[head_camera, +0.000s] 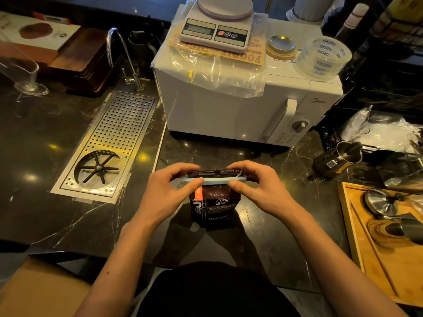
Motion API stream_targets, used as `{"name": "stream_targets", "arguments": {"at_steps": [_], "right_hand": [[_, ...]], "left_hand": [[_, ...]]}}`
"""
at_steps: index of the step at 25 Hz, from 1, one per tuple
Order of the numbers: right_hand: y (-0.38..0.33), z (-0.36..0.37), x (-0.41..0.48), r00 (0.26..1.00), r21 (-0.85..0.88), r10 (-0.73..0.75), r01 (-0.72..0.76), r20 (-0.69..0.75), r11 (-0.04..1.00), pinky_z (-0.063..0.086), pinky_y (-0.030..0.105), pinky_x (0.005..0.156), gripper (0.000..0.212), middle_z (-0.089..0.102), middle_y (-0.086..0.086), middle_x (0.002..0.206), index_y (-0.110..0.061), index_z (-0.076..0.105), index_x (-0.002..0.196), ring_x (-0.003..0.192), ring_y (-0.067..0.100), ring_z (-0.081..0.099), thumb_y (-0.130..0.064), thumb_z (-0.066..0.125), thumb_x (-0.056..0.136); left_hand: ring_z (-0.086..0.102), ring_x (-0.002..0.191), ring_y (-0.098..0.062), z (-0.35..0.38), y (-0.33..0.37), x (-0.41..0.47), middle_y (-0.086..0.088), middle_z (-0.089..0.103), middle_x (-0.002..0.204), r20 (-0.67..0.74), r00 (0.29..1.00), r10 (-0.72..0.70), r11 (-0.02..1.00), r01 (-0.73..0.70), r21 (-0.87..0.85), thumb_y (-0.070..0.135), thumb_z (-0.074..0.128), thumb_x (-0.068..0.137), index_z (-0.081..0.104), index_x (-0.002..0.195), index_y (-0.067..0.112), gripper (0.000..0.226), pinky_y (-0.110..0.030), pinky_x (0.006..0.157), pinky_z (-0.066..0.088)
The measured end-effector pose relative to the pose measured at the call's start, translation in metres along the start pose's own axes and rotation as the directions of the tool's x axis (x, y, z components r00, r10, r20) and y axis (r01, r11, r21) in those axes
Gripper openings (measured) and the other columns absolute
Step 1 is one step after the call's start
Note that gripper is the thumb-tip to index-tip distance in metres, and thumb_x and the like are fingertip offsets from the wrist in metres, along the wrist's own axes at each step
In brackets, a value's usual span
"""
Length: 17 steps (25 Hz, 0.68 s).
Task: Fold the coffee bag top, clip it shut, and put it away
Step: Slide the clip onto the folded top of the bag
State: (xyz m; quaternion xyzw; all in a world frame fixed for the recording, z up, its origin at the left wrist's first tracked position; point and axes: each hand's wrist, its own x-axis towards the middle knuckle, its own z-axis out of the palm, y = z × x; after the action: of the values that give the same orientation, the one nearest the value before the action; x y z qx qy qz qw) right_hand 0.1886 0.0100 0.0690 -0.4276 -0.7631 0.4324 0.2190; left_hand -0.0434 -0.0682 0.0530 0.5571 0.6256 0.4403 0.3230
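A dark brown coffee bag (215, 207) stands upright on the black marble counter (57, 220), just in front of me. Its top is folded over, and a long pale blue clip (215, 180) lies across the fold. My left hand (167, 191) pinches the clip's left end with thumb in front and fingers behind the bag. My right hand (258, 186) pinches the right end in the same way. Whether the clip is fully snapped closed cannot be told.
A white microwave (240, 106) with a kitchen scale (217, 26) and tape roll (325, 58) on it stands behind the bag. A perforated steel drip tray (114, 143) and tap (123, 53) are at left. A black pitcher (338, 159) and a wooden tray (366, 259) with metal tools sit at right.
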Motion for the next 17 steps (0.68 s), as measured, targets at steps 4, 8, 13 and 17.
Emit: {"name": "stream_targets", "arguments": {"at_steps": [4,8,13,17], "right_hand": [[-0.014,0.01,0.011,0.996,-0.027,-0.082,0.081,-0.039,0.996,0.053,0.025,0.081,0.013,0.072,-0.008,0.094,-0.022,0.073,0.102,0.092,0.006,0.067,-0.024,0.07,0.089],[-0.017,0.016,0.018,0.991,-0.096,-0.132,0.128,-0.036,0.987,0.054,0.031,0.078,0.01,0.072,0.0,0.089,-0.015,0.076,0.097,0.086,0.012,0.067,-0.018,0.07,0.089],[-0.013,0.028,0.014,0.978,-0.155,-0.157,0.135,-0.138,0.979,0.05,0.025,0.071,0.005,0.069,-0.001,0.082,-0.014,0.073,0.086,0.078,0.012,0.063,-0.01,0.07,0.086],[-0.012,0.041,0.009,0.947,-0.188,-0.199,0.154,-0.252,0.97,0.051,0.031,0.067,0.006,0.067,0.002,0.078,-0.011,0.071,0.081,0.074,0.015,0.061,-0.005,0.07,0.083]], "left_hand": [[0.065,0.092,0.003,0.01,0.018,0.014,0.021,0.069,0.09,0.06,0.989,0.132,0.984,-0.138,0.11,0.021,0.074,0.083,0.074,0.097,0.026,0.014,-0.009,0.079,0.049],[0.066,0.086,-0.003,0.012,0.02,0.016,0.014,0.07,0.083,0.054,0.988,0.145,0.979,-0.151,0.136,0.019,0.075,0.083,0.076,0.09,0.019,0.008,-0.014,0.075,0.052],[0.063,0.077,-0.005,0.018,0.022,0.01,0.01,0.067,0.08,0.018,0.985,0.169,0.967,-0.169,0.188,0.013,0.075,0.083,0.076,0.088,0.012,0.005,-0.016,0.073,0.049],[0.062,0.075,-0.009,0.022,0.023,0.008,0.006,0.067,0.08,-0.018,0.978,0.206,0.956,-0.197,0.216,0.006,0.075,0.082,0.076,0.086,0.006,0.004,-0.023,0.072,0.05]]}}
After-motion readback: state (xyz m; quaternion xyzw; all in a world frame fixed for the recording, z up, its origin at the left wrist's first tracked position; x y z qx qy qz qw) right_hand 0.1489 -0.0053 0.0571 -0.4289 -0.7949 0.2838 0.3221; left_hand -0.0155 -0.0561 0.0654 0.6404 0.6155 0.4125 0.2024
